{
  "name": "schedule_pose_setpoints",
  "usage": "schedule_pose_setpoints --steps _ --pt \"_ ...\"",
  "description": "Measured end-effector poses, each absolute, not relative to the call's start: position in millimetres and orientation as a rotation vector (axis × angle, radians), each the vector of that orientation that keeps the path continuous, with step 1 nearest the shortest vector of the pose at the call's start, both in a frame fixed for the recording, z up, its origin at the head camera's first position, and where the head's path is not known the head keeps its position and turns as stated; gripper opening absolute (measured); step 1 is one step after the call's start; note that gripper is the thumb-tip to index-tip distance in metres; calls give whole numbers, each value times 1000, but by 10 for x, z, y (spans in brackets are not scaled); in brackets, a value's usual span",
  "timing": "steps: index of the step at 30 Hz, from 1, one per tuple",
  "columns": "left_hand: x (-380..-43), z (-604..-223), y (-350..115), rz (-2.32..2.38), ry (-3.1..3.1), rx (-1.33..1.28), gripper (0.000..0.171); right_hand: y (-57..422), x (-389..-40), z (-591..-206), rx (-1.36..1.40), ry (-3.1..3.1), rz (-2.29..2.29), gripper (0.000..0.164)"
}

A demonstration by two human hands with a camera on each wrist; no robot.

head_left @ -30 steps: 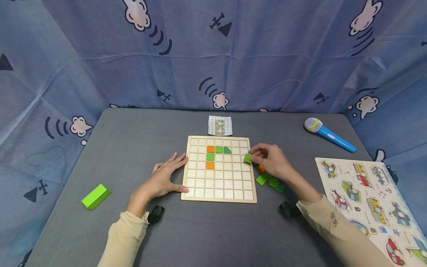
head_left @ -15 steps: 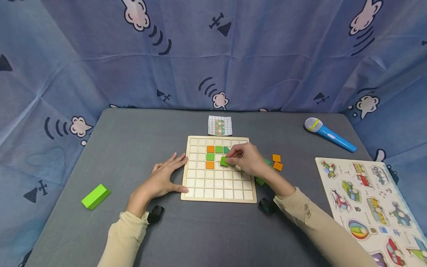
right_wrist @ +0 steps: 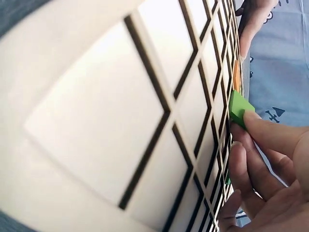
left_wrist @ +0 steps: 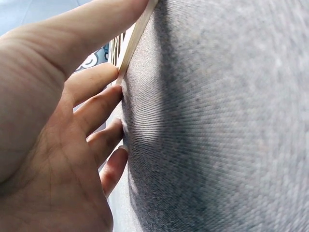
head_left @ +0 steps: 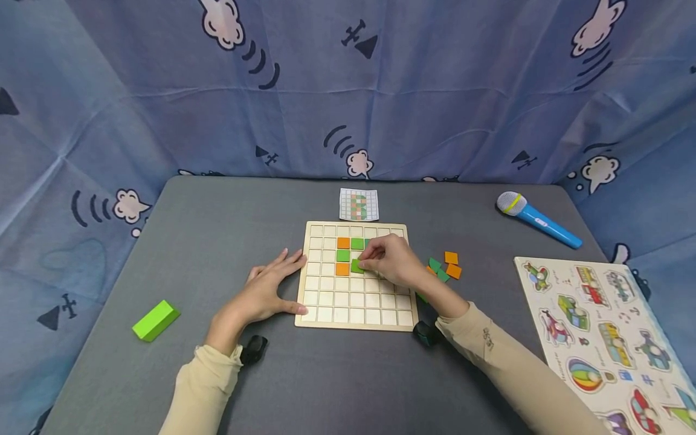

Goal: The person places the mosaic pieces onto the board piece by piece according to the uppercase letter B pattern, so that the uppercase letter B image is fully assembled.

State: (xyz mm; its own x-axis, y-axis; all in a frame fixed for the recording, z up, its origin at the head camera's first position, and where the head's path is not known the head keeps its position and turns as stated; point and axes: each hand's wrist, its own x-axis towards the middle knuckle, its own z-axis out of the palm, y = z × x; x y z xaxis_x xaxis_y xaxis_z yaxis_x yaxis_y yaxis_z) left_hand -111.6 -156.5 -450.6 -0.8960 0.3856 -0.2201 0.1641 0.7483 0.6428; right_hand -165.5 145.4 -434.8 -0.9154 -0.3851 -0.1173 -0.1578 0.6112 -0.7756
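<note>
A wooden grid board [head_left: 356, 327] lies in the middle of the grey table. My right hand [head_left: 393, 260] pinches a light green square tile [head_left: 356, 266] between thumb and fingertips, over the cell just right of the lower orange tile [head_left: 342, 269]. In the right wrist view the green tile [right_wrist: 240, 107] is tilted against the grid. Also on the board are another orange tile [head_left: 344, 243], two green squares, one of them a green tile [head_left: 343, 255], and a darker green piece mostly hidden behind my right hand. My left hand [head_left: 263, 289] rests with spread fingers at the board's left edge.
Loose green and orange tiles [head_left: 452, 270] lie right of the board, partly behind my right forearm. A printed pattern card [head_left: 359, 205] sits beyond the board. Farther right are a blue toy microphone [head_left: 538, 219] and a picture puzzle board [head_left: 589, 320]; a green block [head_left: 156, 320] lies left.
My right hand has carried the light green tile leftward from the board's right edge to the cell beside the lower orange tile. My left hand has stayed at the left edge.
</note>
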Motion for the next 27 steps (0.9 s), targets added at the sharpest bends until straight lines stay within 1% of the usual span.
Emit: schedule_pose_setpoints --steps 6,14,27 --pt "-1117 -4515 -1566 922 2611 431 109 1456 -1642 -4335 -465 2523 -1187 7" --pt "-1113 -4520 -1570 918 2616 430 109 1432 -1650 -4347 -507 2566 -1120 4" --pt "-1107 -4504 -1569 934 2608 439 108 1515 -1637 -4367 -465 2567 -1132 4"
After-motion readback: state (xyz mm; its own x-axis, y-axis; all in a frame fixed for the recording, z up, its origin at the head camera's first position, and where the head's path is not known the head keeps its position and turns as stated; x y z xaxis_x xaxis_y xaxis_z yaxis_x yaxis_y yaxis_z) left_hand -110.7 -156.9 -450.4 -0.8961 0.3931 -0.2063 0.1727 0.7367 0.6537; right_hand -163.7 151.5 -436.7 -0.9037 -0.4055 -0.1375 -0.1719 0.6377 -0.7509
